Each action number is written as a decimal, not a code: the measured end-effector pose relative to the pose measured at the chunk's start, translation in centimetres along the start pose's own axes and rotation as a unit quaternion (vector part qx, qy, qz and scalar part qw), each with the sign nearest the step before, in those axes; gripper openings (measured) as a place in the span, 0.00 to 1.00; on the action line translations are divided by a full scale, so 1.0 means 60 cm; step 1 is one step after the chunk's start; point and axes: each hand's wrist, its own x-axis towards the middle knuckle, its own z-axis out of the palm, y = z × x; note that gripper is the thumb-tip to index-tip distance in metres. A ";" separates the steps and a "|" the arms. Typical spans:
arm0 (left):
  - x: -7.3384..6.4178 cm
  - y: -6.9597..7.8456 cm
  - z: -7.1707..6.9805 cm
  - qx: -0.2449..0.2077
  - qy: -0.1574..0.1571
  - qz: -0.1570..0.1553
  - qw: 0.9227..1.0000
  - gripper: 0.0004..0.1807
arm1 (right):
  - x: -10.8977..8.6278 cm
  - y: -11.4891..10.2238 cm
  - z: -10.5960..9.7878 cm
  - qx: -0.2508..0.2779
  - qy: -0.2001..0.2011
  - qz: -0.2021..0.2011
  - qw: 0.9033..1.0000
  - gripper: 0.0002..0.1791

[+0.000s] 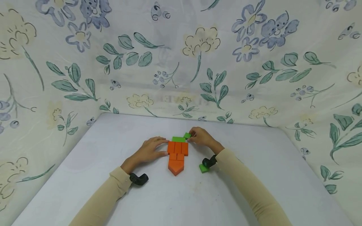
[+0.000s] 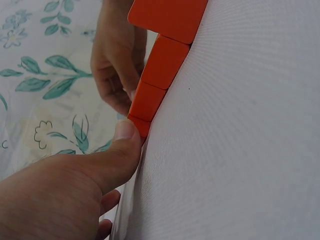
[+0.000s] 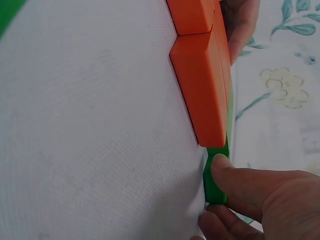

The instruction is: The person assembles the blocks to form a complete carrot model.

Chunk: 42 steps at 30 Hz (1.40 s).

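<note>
Several orange blocks (image 1: pixel 178 148) lie together on the white table, ending in a pointed orange block (image 1: pixel 176 167) on the near side. Against their far edge lies a green rectangular block (image 1: pixel 178 139). My right hand (image 1: pixel 201 137) pinches a small green block (image 1: pixel 187 135) by that block's right end; the thumb presses on its side in the right wrist view. Along the left side of the orange blocks, my left hand (image 1: pixel 148 150) has its thumb and forefinger extended, fingertips right at the edge. In the left wrist view its thumb (image 2: pixel 125 131) overlaps the last orange block.
Another green block (image 1: pixel 203 168) lies on the table (image 1: pixel 158 201) under the right wrist, partly hidden by the black wrist camera (image 1: pixel 209 161). A second black camera (image 1: pixel 139 179) is on the left wrist. Floral cloth (image 1: pixel 175 69) rises behind the table and at both sides.
</note>
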 end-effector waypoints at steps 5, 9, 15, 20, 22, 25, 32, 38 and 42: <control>-0.002 0.000 0.000 -0.005 -0.003 0.001 1.000 0.33 | -0.001 0.001 -0.001 -0.003 -0.011 0.008 1.000 0.23; -0.002 -0.001 0.000 -0.006 -0.005 0.002 1.000 0.33 | -0.008 0.004 -0.013 0.002 -0.032 0.003 0.999 0.26; 0.001 0.002 -0.005 -0.004 -0.003 0.000 1.000 0.33 | -0.037 0.008 -0.048 0.003 -0.051 -0.039 0.998 0.26; 0.002 0.004 -0.009 -0.003 0.000 -0.001 1.000 0.32 | -0.071 0.012 -0.069 0.012 -0.051 -0.084 0.995 0.24; 0.002 0.003 -0.008 -0.004 0.000 -0.001 1.000 0.32 | -0.087 0.014 -0.075 0.014 -0.053 -0.099 0.994 0.23; 0.002 0.001 -0.005 -0.007 -0.007 -0.008 1.000 0.32 | -0.110 0.017 -0.080 0.017 -0.061 -0.117 0.991 0.21; 0.001 0.000 0.001 -0.008 -0.005 -0.012 1.000 0.32 | -0.162 0.026 -0.079 0.016 -0.091 -0.144 0.985 0.18; 0.000 0.000 -0.002 -0.005 -0.006 -0.005 1.000 0.32 | -0.199 0.057 -0.075 0.020 -0.100 -0.158 0.982 0.17; -0.001 0.002 -0.003 -0.005 -0.006 -0.002 1.000 0.33 | -0.215 0.078 -0.064 0.043 -0.107 -0.160 0.980 0.17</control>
